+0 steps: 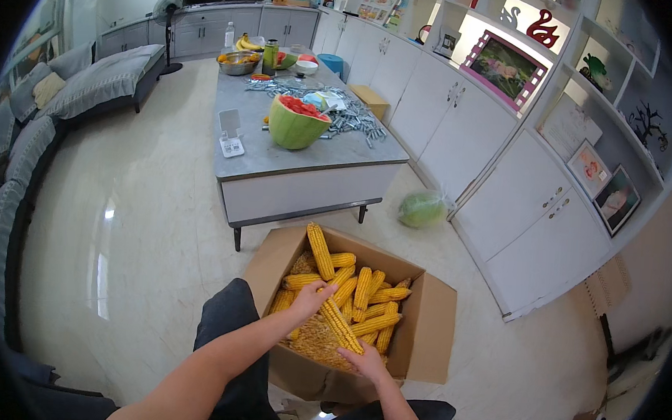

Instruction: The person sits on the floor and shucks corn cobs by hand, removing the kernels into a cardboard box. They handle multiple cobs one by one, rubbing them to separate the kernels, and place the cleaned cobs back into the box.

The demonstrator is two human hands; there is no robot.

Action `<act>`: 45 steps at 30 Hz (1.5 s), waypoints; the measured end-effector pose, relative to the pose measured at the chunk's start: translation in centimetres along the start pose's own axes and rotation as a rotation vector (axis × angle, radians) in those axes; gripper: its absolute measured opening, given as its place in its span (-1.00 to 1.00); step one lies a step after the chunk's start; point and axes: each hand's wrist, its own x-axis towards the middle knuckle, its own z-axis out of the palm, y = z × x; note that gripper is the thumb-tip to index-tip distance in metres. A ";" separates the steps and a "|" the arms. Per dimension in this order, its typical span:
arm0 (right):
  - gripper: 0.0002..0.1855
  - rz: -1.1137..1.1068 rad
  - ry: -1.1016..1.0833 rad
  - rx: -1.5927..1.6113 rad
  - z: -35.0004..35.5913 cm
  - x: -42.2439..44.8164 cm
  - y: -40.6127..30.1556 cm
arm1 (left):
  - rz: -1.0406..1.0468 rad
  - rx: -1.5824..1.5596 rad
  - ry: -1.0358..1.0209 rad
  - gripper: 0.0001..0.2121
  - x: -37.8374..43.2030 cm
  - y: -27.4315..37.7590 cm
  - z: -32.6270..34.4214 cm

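Between my two hands a dried yellow corn cob lies at a slant over a cardboard box. My left hand grips its upper end, and my right hand has hold of its lower end near the box's front side. Several more corn cobs fill the box in a loose heap, one of them leaning up against the back wall. Loose corn kernels cover the near part of the box, partly hidden by my arms.
Beyond the box stands a low table with a cut watermelon, many small metal pieces and a steel bowl of fruit. A bagged green melon rests on the floor before white cabinets. A grey sofa runs along the left.
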 end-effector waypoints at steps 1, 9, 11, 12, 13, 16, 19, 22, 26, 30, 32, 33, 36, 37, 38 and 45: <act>-0.62 0.029 -0.040 0.071 -0.2 0.1 -0.1 | -0.075 -0.171 -0.036 -0.76 0.0 0.1 -0.1; -0.66 0.071 -0.020 0.161 0.0 0.0 0.5 | -0.106 -0.192 -0.140 -0.74 0.6 -0.6 -0.1; -0.63 0.072 -0.021 0.112 0.4 0.2 1.3 | -0.029 -0.105 -0.097 -0.74 0.9 -1.4 0.1; -0.67 0.065 -0.016 0.114 0.5 0.2 1.3 | 0.012 -0.064 -0.072 -0.74 1.2 -1.9 0.1; -0.70 0.058 -0.012 0.115 0.6 0.2 1.3 | 0.052 -0.047 -0.039 -0.74 1.4 -2.4 0.2; -0.71 0.000 0.026 -0.019 0.9 0.5 2.1 | 0.132 0.017 0.040 -0.70 1.6 -3.0 0.4; -0.69 -0.081 0.069 -0.119 1.1 0.9 2.8 | 0.107 0.066 0.070 -0.66 1.3 -2.7 0.4; -0.69 -0.041 0.019 -0.066 1.1 -0.1 0.4 | 0.011 0.019 0.059 -0.65 1.4 -2.8 0.0; -0.72 0.117 -0.096 0.135 -0.3 0.6 1.3 | -0.264 -0.327 -0.071 -0.64 2.0 -1.9 -0.2; -0.64 0.042 -0.111 0.187 -0.8 0.6 1.8 | -0.175 -0.367 -0.167 -0.64 0.8 -0.8 0.0; -0.64 0.028 -0.084 0.160 -0.5 0.4 1.6 | -0.149 -0.291 -0.132 -0.64 0.8 -1.0 0.1; -0.67 0.039 -0.057 0.131 -0.3 0.3 1.5 | -0.136 -0.253 -0.115 -0.64 0.8 -1.2 0.2; -0.72 0.062 -0.017 0.087 0.3 -0.1 0.7 | 0.027 0.033 -0.038 -0.62 1.2 -2.2 0.0; -0.72 0.064 -0.031 0.100 0.4 -0.2 0.4 | 0.052 0.044 -0.014 -0.62 1.6 -2.9 -0.1; -0.72 0.066 -0.046 0.113 0.4 -0.4 0.2 | 0.078 0.056 0.010 -0.61 2.2 -3.8 -0.3; -0.71 0.039 -0.087 0.130 -0.2 -0.4 0.3 | -0.104 -0.169 -0.061 -0.60 2.0 -2.8 -0.5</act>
